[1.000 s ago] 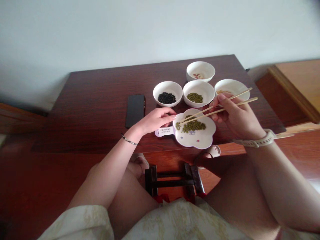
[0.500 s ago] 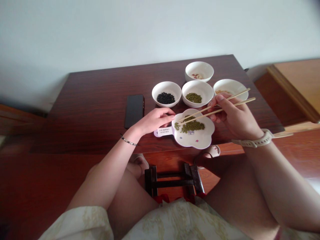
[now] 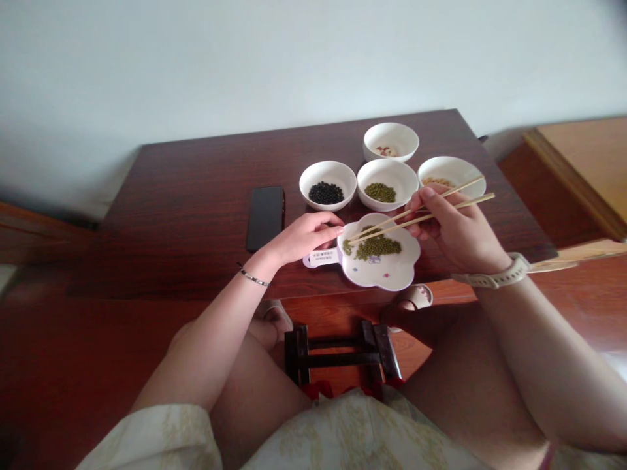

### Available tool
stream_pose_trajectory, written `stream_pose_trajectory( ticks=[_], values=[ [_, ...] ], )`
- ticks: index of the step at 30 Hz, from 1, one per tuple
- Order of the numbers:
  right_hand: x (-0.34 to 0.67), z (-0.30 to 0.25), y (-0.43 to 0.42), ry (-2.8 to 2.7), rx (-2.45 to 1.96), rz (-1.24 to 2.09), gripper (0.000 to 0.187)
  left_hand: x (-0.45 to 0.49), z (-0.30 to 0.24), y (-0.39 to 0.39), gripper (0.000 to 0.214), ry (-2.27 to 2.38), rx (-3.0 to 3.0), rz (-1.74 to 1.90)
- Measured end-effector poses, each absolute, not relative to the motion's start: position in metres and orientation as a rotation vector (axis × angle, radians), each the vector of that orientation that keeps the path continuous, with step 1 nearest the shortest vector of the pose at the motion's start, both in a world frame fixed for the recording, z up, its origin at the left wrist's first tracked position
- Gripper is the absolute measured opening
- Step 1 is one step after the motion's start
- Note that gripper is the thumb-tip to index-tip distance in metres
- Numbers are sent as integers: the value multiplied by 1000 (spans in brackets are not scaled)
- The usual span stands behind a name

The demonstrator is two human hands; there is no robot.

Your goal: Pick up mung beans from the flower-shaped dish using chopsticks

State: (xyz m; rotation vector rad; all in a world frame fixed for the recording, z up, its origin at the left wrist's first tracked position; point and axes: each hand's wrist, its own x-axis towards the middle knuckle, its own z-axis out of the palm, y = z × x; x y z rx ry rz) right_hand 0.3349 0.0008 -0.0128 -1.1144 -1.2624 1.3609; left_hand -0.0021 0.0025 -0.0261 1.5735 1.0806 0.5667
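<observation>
My right hand point(image 3: 448, 225) is closed around a pair of wooden chopsticks point(image 3: 421, 212). Their tips are among the small green beans point(image 3: 377, 246), at the left side of a white flower-shaped plate point(image 3: 399, 271) with a short labelled handle. With thumb and fingers at the plate's upper left rim, my left hand point(image 3: 311, 235) steadies it; some fingertips are hidden. Beyond the plate stand a bowl point(image 3: 386, 166) of green beans and, left of it, a bowl point(image 3: 327, 168) of black beans. Whether the tips pinch a bean is too small to tell.
A bowl point(image 3: 453, 166) of light tan beans, partly behind my right hand, and a bowl point(image 3: 390, 132) of reddish and pale pieces stand farther back. A black phone point(image 3: 265, 219) lies left on the dark wooden table point(image 3: 196, 196). A wall rises behind.
The chopsticks and my right hand have shifted very slightly left, the tips staying at the plate's left side. My left hand and the plate stay in place.
</observation>
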Motion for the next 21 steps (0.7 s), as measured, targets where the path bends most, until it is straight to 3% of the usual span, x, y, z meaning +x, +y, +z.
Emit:
stream_pose_trajectory(
  ticks=[7,13,20,21],
  values=[
    [335,-11,-1,-1210,-1109,1333,52,-7,-7,-15,43,1243,1660,612],
    [337,-6,-2,-1151,-1079,1295,54,-23,31,-51,31,1626,1592,945],
    [355,-5,4,-1059,-996,1218,57,-78,95,-157,20,1884,1544,937],
    [359,-6,6,-1032,-989,1180,55,-93,93,-176,28,1925,1464,931]
  ],
)
